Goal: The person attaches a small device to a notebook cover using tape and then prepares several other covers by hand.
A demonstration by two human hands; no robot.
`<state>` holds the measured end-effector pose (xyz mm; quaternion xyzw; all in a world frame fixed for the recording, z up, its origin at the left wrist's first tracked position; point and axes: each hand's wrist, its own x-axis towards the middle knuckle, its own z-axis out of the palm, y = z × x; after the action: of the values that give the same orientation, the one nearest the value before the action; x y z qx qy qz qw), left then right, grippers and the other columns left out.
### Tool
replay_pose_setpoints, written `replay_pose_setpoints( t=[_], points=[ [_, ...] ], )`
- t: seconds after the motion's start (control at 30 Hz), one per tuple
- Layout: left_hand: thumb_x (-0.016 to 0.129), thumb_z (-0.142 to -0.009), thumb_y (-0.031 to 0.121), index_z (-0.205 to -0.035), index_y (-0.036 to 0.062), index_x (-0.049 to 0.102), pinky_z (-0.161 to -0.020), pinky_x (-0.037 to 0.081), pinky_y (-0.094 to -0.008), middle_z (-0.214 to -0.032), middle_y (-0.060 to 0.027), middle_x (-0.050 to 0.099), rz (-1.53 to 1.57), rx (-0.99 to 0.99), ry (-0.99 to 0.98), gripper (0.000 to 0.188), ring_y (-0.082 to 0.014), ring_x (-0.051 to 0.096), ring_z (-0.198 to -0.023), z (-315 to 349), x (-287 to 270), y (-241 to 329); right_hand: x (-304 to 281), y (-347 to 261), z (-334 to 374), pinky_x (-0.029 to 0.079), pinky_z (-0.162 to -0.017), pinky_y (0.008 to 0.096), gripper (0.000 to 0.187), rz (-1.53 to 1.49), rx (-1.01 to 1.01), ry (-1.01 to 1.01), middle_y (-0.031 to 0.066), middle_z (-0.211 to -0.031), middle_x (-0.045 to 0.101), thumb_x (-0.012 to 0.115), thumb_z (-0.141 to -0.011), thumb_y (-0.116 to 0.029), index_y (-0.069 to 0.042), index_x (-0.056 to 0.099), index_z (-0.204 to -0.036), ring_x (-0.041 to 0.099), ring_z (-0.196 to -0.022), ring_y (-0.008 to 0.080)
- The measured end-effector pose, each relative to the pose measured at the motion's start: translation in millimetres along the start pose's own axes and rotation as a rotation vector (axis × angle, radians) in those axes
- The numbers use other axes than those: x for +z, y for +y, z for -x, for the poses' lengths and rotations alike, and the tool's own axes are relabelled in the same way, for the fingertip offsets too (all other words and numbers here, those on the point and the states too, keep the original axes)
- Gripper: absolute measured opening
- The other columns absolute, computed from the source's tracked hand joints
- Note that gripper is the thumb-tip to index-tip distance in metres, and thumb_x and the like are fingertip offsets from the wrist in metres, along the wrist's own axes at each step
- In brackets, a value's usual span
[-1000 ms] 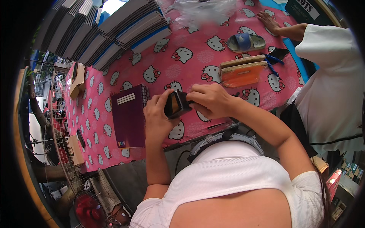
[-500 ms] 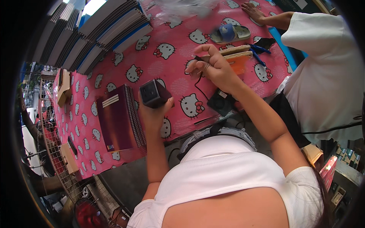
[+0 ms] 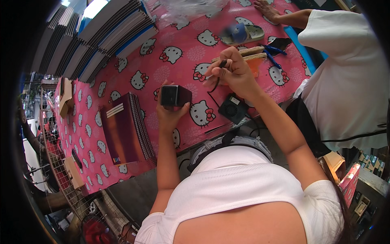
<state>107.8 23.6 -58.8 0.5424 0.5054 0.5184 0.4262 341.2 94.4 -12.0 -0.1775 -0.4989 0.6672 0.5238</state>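
My left hand (image 3: 167,118) is wrapped round a black box-shaped device (image 3: 177,96), raised over the near part of the table, one end face turned up. Its ports, if any, are hard to make out now. To the right, my right hand (image 3: 240,79) pinches the black plug end of a cable (image 3: 223,64) between thumb and fingers, apart from the box. The cable droops toward a small black unit with a round fan grille (image 3: 232,110), lying by the table's near edge below my right wrist.
Spiral-bound purple notebooks (image 3: 128,132) lie left of my left hand. Stacked notebooks (image 3: 101,36) rise at the far left. Beyond my right hand are a slipper (image 3: 243,33), blue pens (image 3: 273,59) and an orange-sided object (image 3: 255,65). Another person's hand (image 3: 268,12) rests at the far right.
My left hand has shifted slightly right and turned the black box. In my right hand, the plug has swung from pointing left to pointing up and away. The other person's hand stays on the table.
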Motion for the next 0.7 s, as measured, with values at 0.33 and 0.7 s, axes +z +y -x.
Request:
replay_pose_setpoints(
  t=[0.33, 0.7],
  points=[
    [0.079, -0.068, 0.004, -0.142, 0.0017, 0.030, -0.092, 0.048, -0.0325, -0.133, -0.0138, 0.047, -0.399, 0.184, 0.136, 0.089, -0.0208, 0.050, -0.119, 8.8, 2.3, 44.3, 19.1, -10.3, -1.8, 0.050, -0.080, 0.0298, 0.027, 0.481, -0.233, -0.080, 0.0108, -0.091, 0.065, 0.065, -0.084, 0.000, -0.007, 0.041, -0.092, 0.063, -0.094, 0.0186],
    [0.059, -0.091, 0.008, -0.121, -0.0028, 0.051, -0.083, 0.049, -0.0314, -0.095, -0.0101, 0.061, -0.088, 0.024, -0.185, 0.032, -0.0166, 0.062, -0.086, 26.7, 54.0, 78.4, 35.7, -44.0, 29.0, 0.045, -0.087, 0.0341, 0.038, 0.829, -0.138, -0.043, 0.0114, -0.115, 0.056, 0.081, -0.066, -0.014, -0.006, 0.061, -0.097, 0.054, -0.106, 0.0243]
  ],
)
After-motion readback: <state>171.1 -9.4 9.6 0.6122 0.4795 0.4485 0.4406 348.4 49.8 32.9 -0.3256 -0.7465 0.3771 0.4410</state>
